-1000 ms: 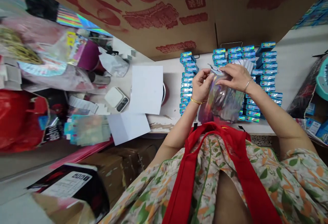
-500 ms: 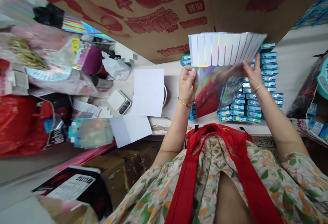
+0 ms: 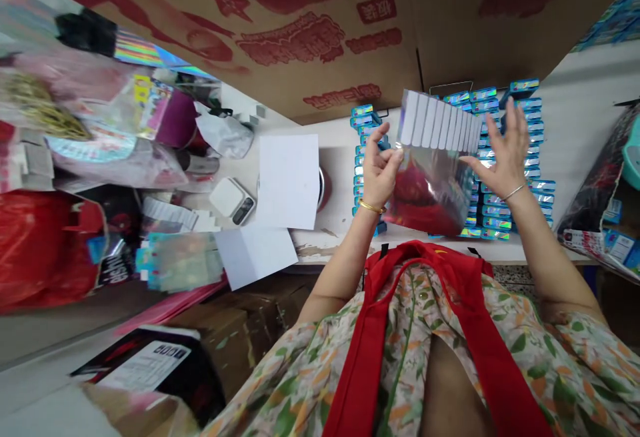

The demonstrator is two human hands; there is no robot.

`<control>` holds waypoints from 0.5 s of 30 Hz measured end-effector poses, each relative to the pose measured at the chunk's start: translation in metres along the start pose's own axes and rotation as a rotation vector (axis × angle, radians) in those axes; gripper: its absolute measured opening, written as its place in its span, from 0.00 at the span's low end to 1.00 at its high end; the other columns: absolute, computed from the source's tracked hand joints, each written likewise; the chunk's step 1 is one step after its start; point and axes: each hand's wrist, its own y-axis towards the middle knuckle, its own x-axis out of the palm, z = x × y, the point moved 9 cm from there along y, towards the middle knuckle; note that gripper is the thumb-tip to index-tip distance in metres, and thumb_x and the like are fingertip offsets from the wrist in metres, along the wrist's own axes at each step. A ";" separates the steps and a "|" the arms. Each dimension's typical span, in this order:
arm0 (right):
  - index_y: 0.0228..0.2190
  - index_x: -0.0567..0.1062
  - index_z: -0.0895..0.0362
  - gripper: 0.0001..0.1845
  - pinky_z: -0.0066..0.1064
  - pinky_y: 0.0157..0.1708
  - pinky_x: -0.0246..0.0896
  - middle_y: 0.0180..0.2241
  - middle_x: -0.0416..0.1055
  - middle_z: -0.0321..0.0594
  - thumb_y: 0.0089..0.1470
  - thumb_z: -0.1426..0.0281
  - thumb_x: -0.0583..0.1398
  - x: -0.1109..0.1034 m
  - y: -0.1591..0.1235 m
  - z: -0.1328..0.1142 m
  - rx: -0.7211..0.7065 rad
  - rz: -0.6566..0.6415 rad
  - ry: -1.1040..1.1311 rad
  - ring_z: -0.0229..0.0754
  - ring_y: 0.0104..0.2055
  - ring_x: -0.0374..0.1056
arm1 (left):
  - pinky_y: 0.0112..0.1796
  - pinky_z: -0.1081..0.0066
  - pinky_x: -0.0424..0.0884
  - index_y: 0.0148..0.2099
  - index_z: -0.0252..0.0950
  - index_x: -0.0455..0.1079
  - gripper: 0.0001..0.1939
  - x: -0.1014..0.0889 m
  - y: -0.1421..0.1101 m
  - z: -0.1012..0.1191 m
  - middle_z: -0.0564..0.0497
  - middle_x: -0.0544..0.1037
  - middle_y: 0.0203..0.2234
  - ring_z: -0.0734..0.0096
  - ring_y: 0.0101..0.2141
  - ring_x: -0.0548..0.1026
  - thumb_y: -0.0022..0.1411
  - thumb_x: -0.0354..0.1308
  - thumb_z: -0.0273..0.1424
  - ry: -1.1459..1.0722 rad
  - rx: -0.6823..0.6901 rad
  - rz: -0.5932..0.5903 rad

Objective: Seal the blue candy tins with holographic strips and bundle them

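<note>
Between my hands is a stack of shiny, mirror-like sheets, fanned so that a row of white strips shows along its upper part. My left hand pinches the stack's left edge between thumb and fingers, the index finger partly raised. Beside the right edge, my right hand has its fingers spread and pointing up; its thumb tip is at or very near the sheets. Underneath and around stand rows of small blue boxes, partly hidden by the stack.
A large printed cardboard box stands behind the work surface. To the left lie a white paper sheet over a round container, a small white scale and a folded sheet. Bags and a red plastic bag crowd the far left.
The stack has come lower and its fan has narrowed, turning more upright. My right hand has let go of the upper right edge and spread its fingers; my left hand has shifted slightly right.
</note>
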 end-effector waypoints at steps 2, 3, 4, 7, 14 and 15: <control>0.69 0.60 0.47 0.51 0.72 0.71 0.35 0.73 0.53 0.49 0.54 0.33 0.55 0.004 0.004 -0.047 -0.176 -0.061 0.004 0.67 0.76 0.42 | 0.29 0.71 0.74 0.63 0.51 0.63 0.30 0.014 0.000 0.008 0.58 0.70 0.23 0.75 0.21 0.71 0.64 0.62 0.55 -0.032 -0.002 -0.032; 0.69 0.60 0.45 0.50 0.70 0.71 0.35 0.72 0.56 0.47 0.54 0.34 0.56 0.009 0.005 -0.068 -0.249 -0.103 0.034 0.65 0.76 0.45 | 0.29 0.71 0.74 0.62 0.51 0.65 0.29 0.019 -0.001 0.014 0.58 0.72 0.24 0.76 0.21 0.71 0.64 0.63 0.54 -0.041 -0.002 -0.041; 0.68 0.62 0.46 0.47 0.68 0.72 0.38 0.70 0.60 0.47 0.56 0.35 0.56 0.015 0.005 -0.085 -0.296 -0.147 0.072 0.63 0.74 0.51 | 0.29 0.71 0.74 0.60 0.51 0.66 0.27 0.021 -0.002 0.021 0.57 0.74 0.26 0.76 0.21 0.72 0.64 0.63 0.53 -0.040 0.001 -0.045; 0.65 0.66 0.54 0.40 0.53 0.63 0.61 0.56 0.74 0.51 0.61 0.43 0.58 0.031 0.008 -0.106 -0.305 -0.257 0.183 0.56 0.60 0.68 | 0.29 0.70 0.76 0.55 0.53 0.71 0.20 0.016 -0.002 0.049 0.56 0.79 0.30 0.73 0.23 0.75 0.62 0.67 0.47 0.032 0.041 -0.040; 0.36 0.74 0.57 0.15 0.28 0.40 0.55 0.36 0.75 0.41 0.71 0.62 0.54 0.042 0.018 -0.114 -0.271 -0.474 0.386 0.40 0.40 0.68 | 0.54 0.39 0.71 0.53 0.81 0.71 0.26 0.015 0.021 0.086 0.65 0.80 0.45 0.46 0.49 0.76 0.52 0.67 0.46 0.396 0.238 -0.129; 0.33 0.73 0.57 0.16 0.28 0.38 0.53 0.33 0.72 0.38 0.71 0.62 0.54 0.041 0.019 -0.115 -0.262 -0.479 0.421 0.39 0.37 0.66 | 0.50 0.39 0.73 0.48 0.82 0.73 0.21 0.020 0.022 0.084 0.66 0.81 0.40 0.47 0.44 0.77 0.53 0.66 0.47 0.390 0.199 -0.170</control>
